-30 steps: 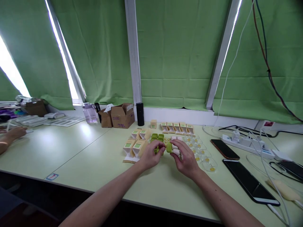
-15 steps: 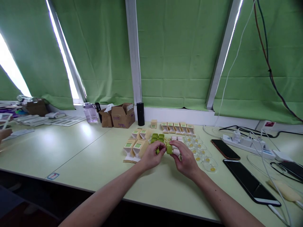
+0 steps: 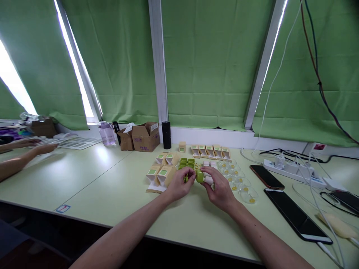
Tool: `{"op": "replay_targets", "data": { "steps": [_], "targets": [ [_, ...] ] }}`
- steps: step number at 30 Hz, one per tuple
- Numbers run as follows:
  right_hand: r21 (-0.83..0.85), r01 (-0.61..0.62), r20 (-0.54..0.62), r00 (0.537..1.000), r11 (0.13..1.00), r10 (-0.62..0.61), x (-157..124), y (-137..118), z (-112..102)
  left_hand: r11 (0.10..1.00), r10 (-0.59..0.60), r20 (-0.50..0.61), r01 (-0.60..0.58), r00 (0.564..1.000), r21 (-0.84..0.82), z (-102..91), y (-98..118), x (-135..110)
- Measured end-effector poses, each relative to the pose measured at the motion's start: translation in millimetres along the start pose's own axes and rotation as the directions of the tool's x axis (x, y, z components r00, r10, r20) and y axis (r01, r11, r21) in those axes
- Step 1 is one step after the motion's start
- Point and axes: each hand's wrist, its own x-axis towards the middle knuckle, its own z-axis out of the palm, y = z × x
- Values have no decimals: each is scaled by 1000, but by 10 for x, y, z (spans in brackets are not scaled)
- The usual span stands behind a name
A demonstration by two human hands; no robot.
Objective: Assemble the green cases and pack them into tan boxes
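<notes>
A small green block-like piece [image 3: 199, 176] is held by my right hand [image 3: 220, 188], its fingers closed around the sides. My left hand [image 3: 181, 184] is pinched right beside that piece; whatever its fingertips hold is too small to make out. Behind my hands several green square pieces [image 3: 187, 161] stand together, with tiny yellowish bits [image 3: 198, 165] next to them. White-pink pieces [image 3: 209, 163] lie behind my right hand. To its right are rows of clear plastic cups [image 3: 240, 180] with yellow centres. Open folded cartons [image 3: 160, 177] with green labels stand left of my left hand.
More cartons [image 3: 211, 152] line the back, with one small box [image 3: 182, 147] apart. Two phones [image 3: 297, 215] and a power strip [image 3: 294, 173] with cables lie right. Cardboard boxes [image 3: 146, 137], a black cylinder [image 3: 166, 135] and a bottle [image 3: 107, 133] stand behind. Another person's hands [image 3: 42, 148] are far left.
The green piece in my right hand has tilted slightly and shifted a little left, while my hands stay nearly in place. At far left, the other person's hands have reached further over the table.
</notes>
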Motion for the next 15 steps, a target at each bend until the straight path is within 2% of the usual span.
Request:
{"op": "replay_targets", "data": {
  "steps": [15],
  "targets": [
    [0,-6,6,1000,1000,6,-14,30,-3,1000,-20,-4,20,1000,-5,-12,-47,-5]
  ]
}}
